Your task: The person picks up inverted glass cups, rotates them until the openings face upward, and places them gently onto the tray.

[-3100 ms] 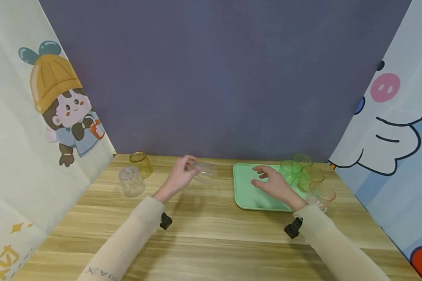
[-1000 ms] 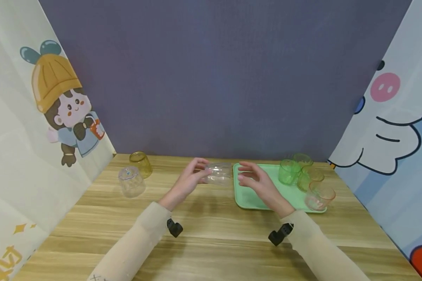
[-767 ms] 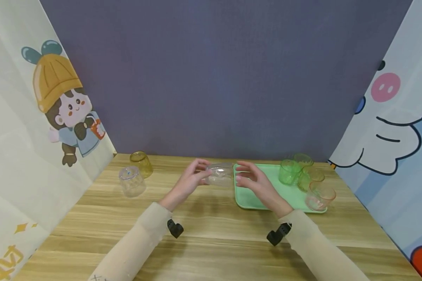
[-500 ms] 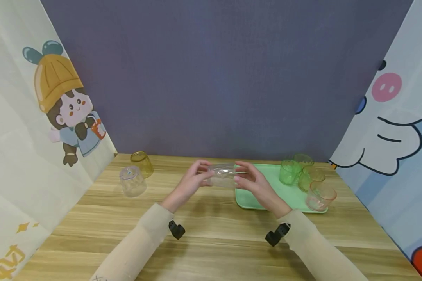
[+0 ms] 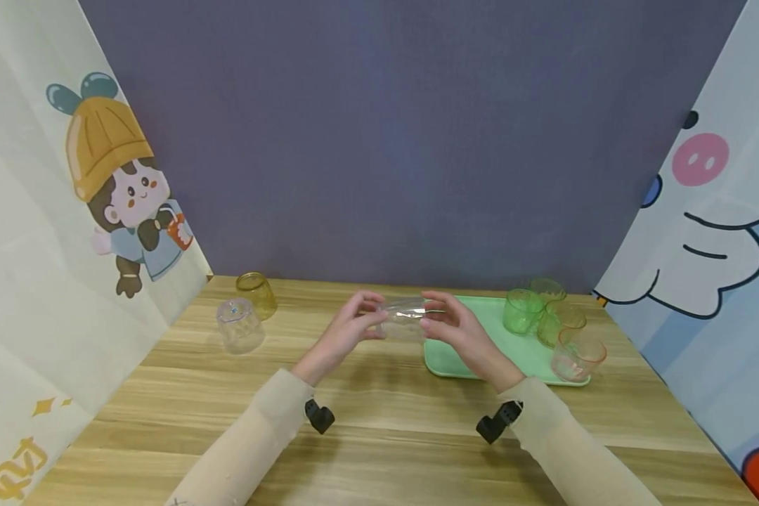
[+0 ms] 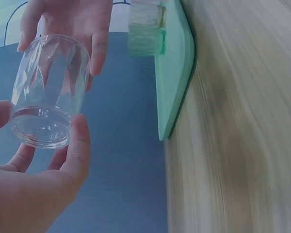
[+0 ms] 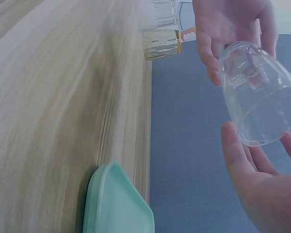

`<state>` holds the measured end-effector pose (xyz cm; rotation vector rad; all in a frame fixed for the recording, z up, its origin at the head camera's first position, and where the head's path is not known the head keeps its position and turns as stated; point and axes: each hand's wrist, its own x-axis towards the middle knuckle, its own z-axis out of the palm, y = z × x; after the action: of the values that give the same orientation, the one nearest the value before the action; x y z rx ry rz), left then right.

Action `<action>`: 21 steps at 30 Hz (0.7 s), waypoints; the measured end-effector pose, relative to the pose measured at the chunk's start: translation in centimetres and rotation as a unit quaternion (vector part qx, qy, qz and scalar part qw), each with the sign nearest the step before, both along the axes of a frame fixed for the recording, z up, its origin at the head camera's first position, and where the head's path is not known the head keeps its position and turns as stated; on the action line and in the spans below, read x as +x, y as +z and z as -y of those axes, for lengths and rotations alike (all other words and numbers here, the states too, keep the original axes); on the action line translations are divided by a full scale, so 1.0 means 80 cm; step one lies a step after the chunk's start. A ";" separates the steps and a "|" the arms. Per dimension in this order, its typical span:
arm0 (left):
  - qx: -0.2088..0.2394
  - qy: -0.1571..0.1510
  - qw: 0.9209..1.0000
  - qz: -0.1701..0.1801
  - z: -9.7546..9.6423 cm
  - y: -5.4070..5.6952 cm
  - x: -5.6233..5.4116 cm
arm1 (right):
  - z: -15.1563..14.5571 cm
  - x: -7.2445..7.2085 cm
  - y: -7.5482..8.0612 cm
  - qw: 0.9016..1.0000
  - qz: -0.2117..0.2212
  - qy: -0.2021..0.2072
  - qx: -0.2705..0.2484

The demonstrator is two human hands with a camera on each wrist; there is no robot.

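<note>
A clear drinking glass (image 5: 405, 320) lies sideways in the air between both hands, above the table. My left hand (image 5: 351, 329) grips its base end, thumb on the near side. At the rim end is my right hand (image 5: 457, 329), its thumb and fingers curled around the edge. In the left wrist view, the thick base of the glass (image 6: 53, 87) faces the left hand's fingers (image 6: 77, 145). The right wrist view shows the right thumb and fingertips right at the rim of the glass (image 7: 262, 109).
A light green tray (image 5: 445, 362) lies right of the middle, with a green glass (image 5: 522, 313), a yellow-green glass (image 5: 559, 327), a pink glass (image 5: 578, 358) and another greenish glass (image 5: 547, 288) crowded on its right side. At left stand an amber glass (image 5: 261, 299) and an upturned clear glass (image 5: 242, 332).
My left hand has carried the clear glass rightward to the middle. My right hand has come left from over the tray and taken hold of the rim end.
</note>
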<state>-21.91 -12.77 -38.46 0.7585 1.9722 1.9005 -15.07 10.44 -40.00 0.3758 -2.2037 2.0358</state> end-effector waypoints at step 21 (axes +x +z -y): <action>-0.104 -0.032 0.993 -0.055 0.010 0.000 0.004 | -0.013 0.004 0.013 0.994 -0.006 -0.008 0.108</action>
<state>-21.58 -13.57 -38.46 0.8727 2.1416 1.6176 -14.79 11.49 -38.99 0.3891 -2.4192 1.7853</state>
